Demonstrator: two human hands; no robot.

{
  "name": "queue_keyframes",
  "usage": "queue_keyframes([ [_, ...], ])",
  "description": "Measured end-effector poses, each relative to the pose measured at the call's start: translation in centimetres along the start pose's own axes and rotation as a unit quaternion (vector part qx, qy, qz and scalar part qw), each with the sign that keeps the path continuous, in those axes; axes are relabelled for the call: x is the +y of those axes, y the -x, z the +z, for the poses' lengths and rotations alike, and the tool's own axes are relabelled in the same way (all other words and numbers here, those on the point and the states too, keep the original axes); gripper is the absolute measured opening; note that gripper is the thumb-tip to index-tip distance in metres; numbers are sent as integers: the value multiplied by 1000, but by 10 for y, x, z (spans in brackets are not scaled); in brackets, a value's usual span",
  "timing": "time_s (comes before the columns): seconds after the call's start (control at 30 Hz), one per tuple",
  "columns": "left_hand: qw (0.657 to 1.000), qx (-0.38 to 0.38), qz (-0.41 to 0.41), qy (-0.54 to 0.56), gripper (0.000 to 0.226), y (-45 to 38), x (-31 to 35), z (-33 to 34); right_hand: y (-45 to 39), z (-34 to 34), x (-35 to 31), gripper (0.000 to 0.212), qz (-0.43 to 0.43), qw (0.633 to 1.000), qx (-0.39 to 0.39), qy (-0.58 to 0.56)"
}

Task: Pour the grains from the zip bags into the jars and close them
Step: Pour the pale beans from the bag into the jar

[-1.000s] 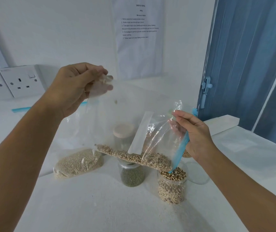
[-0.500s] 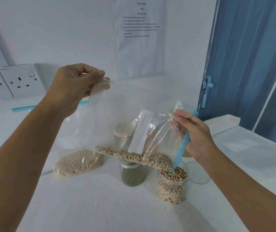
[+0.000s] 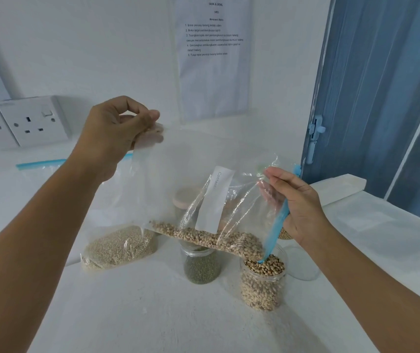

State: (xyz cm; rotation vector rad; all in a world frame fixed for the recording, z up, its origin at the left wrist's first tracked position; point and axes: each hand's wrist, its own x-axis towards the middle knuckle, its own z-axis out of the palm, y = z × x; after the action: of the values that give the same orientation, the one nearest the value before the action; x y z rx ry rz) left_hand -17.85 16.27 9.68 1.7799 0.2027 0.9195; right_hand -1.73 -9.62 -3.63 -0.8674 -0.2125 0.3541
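head view: one wide-angle look down at both hands above a white table [image 3: 153, 314]
left hand [image 3: 112, 133]: raised, thumb and fingers pinching the closed bottom corner of a clear plastic zip bag [image 3: 178, 189]
right hand [image 3: 298, 210]: lower, fingers curled on the bag's blue zip strip [image 3: 275, 233] beside its mouth
zip bag: tilted, mouth end lowest, its tip just inside the rim of a clear round jar of pale speckled beans [image 3: 262, 284]
beans in bag [image 3: 209, 238]: a slanting band along the lower fold, running down to the mouth
bag label [image 3: 215, 200]: white strip, printed "content", last letters hidden by a crease
bean jar: lid off, full nearly to the rim
green grain jar [image 3: 201, 266]: clear, no lid on it, standing left of the bean jar, behind the bag
second zip bag of small pale grains [image 3: 120, 248]: lying on the table to the left
wall sheet [image 3: 214, 54]: headed "task & goal", five numbered lines too small to read surely
wall sockets [image 3: 25, 121]: white, on the left
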Motion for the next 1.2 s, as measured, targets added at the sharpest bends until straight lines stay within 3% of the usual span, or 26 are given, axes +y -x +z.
queue_keyframes([
  [0.2, 1000, -20, 10, 17, 34, 1, 0, -4, 1, -1, -1, 22, -2, 1000, 8, 4],
  [0.43, 997, -82, 4, 8, 34, 3, -3, -10, -1, -2, 0, 22, 5, 1000, 12, 19],
  [0.63, 999, -15, 33, -19, 26, 1, -6, -6, -4, -3, 0, 23, 11, 1000, 8, -4],
  [0.77, 998, -50, 19, -16, 29, 2, -7, -5, -4, -3, 0, 22, 7, 1000, 7, -8],
  [0.93, 999, -32, 31, -11, 39, 5, -9, -5, -4, -4, 0, 23, 6, 1000, 11, -4],
  [1.1, 994, -112, -6, -5, 46, 6, -13, -14, -6, -5, 2, 21, 11, 1000, 13, -4],
  [1.2, 997, -76, 9, -7, 37, 6, -16, -11, -6, -3, 3, 22, 12, 1000, 10, -9],
])
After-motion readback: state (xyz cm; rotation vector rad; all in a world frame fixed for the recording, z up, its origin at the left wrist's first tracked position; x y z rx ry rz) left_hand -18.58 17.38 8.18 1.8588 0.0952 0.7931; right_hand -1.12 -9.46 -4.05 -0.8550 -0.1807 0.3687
